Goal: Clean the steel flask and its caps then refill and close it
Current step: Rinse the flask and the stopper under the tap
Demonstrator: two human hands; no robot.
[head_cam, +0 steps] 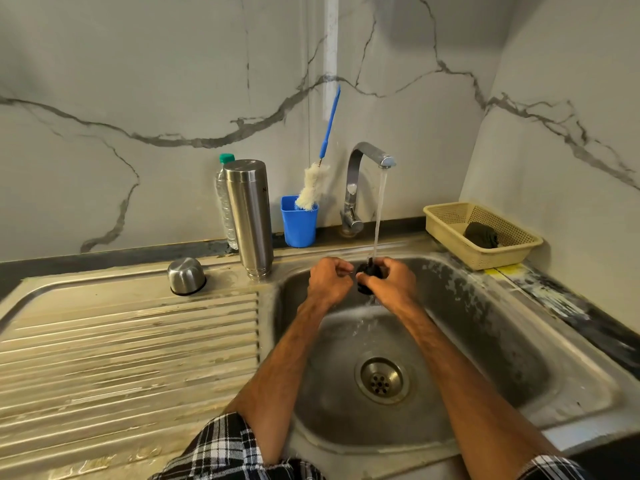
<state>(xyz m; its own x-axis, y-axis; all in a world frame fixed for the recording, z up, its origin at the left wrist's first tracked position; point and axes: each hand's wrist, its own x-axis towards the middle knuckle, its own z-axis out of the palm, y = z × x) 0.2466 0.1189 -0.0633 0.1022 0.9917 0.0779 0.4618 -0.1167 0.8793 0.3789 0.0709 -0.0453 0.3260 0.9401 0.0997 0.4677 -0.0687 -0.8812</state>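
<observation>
The steel flask [250, 216] stands upside down on the drainboard beside the sink basin. Its steel outer cap [186, 276] lies upside down to the left of it. Over the basin my right hand [393, 280] grips the small black inner cap [366, 276] under the running water from the tap [360, 188]. My left hand [329, 280] is just left of the cap with its fingers curled; whether they touch the cap I cannot tell.
A blue cup [299, 221] with a blue-handled bottle brush [317, 183] stands behind the sink [519, 344]. A plastic bottle with a green cap [225, 199] is behind the flask. A beige basket [483, 233] holding a dark scrubber sits at the right.
</observation>
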